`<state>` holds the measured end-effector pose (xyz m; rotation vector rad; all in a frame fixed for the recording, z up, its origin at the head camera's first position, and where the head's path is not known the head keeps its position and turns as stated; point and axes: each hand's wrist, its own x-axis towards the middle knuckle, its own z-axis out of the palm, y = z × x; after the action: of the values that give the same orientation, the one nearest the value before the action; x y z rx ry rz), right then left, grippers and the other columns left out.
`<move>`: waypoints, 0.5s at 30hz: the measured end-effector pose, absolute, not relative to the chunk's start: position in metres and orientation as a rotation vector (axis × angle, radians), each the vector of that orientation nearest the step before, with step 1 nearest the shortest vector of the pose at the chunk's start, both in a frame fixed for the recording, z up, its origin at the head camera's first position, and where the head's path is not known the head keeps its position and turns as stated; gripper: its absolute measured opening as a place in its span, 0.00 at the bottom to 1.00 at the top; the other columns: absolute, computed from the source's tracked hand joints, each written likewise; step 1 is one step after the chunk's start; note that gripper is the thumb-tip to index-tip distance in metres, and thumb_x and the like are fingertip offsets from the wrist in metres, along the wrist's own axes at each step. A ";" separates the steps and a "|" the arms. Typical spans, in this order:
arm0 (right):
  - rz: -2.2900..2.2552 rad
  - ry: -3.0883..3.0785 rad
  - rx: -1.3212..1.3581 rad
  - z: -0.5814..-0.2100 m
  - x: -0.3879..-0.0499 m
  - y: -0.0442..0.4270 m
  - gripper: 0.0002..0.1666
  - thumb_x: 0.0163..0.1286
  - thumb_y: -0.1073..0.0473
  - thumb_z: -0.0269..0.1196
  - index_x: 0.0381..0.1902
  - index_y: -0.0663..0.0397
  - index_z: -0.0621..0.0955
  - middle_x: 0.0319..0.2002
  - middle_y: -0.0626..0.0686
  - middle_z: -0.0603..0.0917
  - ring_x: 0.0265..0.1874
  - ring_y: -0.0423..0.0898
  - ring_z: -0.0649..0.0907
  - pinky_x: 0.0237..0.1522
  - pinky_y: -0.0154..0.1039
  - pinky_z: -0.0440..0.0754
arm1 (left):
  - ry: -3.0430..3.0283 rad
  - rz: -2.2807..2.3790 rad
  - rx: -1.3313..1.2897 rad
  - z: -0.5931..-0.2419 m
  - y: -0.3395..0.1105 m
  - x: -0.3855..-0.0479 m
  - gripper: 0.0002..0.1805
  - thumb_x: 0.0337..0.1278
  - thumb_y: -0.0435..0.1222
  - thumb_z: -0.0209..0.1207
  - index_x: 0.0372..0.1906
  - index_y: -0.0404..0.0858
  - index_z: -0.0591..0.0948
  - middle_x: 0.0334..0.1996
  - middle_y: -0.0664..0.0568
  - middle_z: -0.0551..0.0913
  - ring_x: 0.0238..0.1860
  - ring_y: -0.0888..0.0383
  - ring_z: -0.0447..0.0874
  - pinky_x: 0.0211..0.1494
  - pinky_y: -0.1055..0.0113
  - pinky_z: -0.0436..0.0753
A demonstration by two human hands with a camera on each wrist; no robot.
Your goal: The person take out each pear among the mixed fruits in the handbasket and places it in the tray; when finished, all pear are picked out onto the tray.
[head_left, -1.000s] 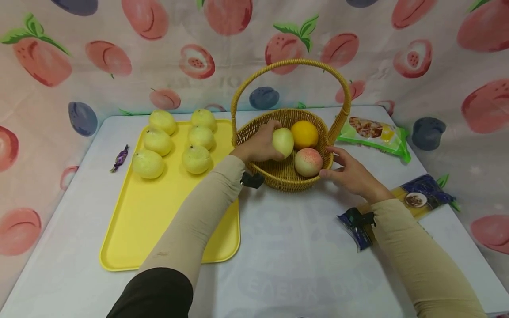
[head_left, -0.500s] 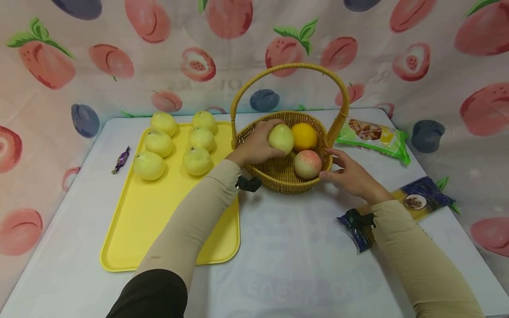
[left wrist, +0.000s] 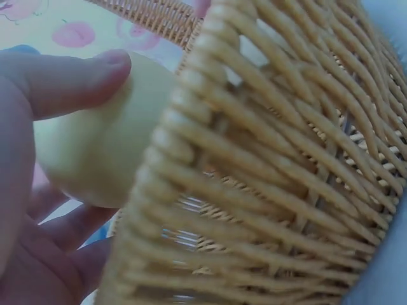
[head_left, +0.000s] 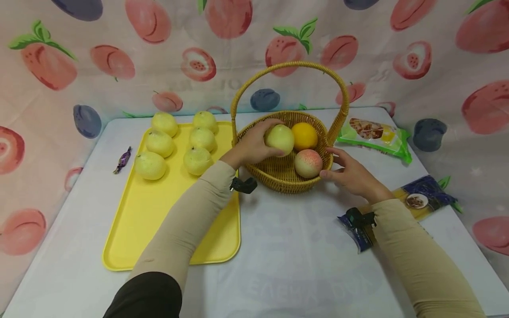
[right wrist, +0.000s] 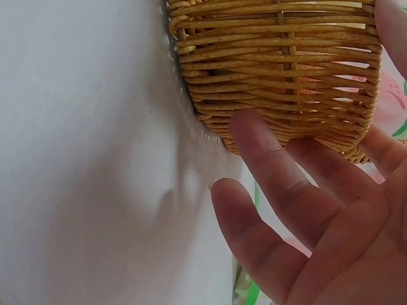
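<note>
My left hand [head_left: 254,143] grips a pale yellow-green round fruit [head_left: 280,140] over the left part of a wicker basket [head_left: 284,186]. In the left wrist view, the thumb lies across this fruit [left wrist: 95,149], close to the basket's woven rim [left wrist: 184,121]. Beside it in the basket sit an orange [head_left: 305,136] and a peach [head_left: 308,164]. My right hand [head_left: 351,174] holds the basket's right side. Its thumb is at the rim and its fingers [right wrist: 273,165] lie along the outer wall in the right wrist view.
A yellow tray [head_left: 159,234] at left carries several similar pale fruits [head_left: 150,165]. A purple wrapped candy [head_left: 122,160] lies left of it. At right are a green snack bag [head_left: 374,136] and a blue-and-gold packet [head_left: 425,194], partly under the right arm. The arched handle [head_left: 290,65] rises above the basket.
My left hand has shifted slightly left with the pale fruit, away from the orange. My right hand stays at the basket's right side, and the basket has hardly moved.
</note>
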<state>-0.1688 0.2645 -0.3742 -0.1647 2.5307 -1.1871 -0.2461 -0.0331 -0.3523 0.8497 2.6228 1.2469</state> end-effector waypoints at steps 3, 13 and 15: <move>-1.186 2.528 -0.161 -0.374 -0.169 0.264 0.56 0.69 0.38 0.65 0.81 0.48 0.48 0.78 0.65 0.49 0.74 0.69 0.54 0.64 0.70 0.62 | 2.626 1.239 0.876 -0.351 -0.039 -0.242 0.41 0.56 0.45 0.72 0.73 0.44 0.68 0.69 0.52 0.68 0.64 0.52 0.70 0.61 0.55 0.74; -1.164 2.542 -0.169 -0.374 -0.170 0.264 0.57 0.69 0.36 0.64 0.82 0.48 0.48 0.79 0.63 0.48 0.74 0.70 0.53 0.63 0.71 0.63 | 2.625 1.214 0.965 -0.341 -0.060 -0.227 0.41 0.57 0.44 0.71 0.73 0.42 0.67 0.71 0.51 0.66 0.67 0.52 0.66 0.63 0.56 0.73; -1.148 2.553 -0.168 -0.374 -0.170 0.264 0.57 0.68 0.35 0.64 0.82 0.48 0.48 0.79 0.62 0.48 0.74 0.69 0.54 0.63 0.71 0.62 | 2.600 1.210 0.949 -0.338 -0.065 -0.222 0.41 0.56 0.44 0.71 0.73 0.43 0.67 0.71 0.51 0.66 0.65 0.52 0.68 0.62 0.56 0.73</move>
<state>-0.1698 0.2638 -0.3743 -0.1678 2.5527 -1.1477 -0.2218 -0.0653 -0.3379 0.9493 2.5997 1.2102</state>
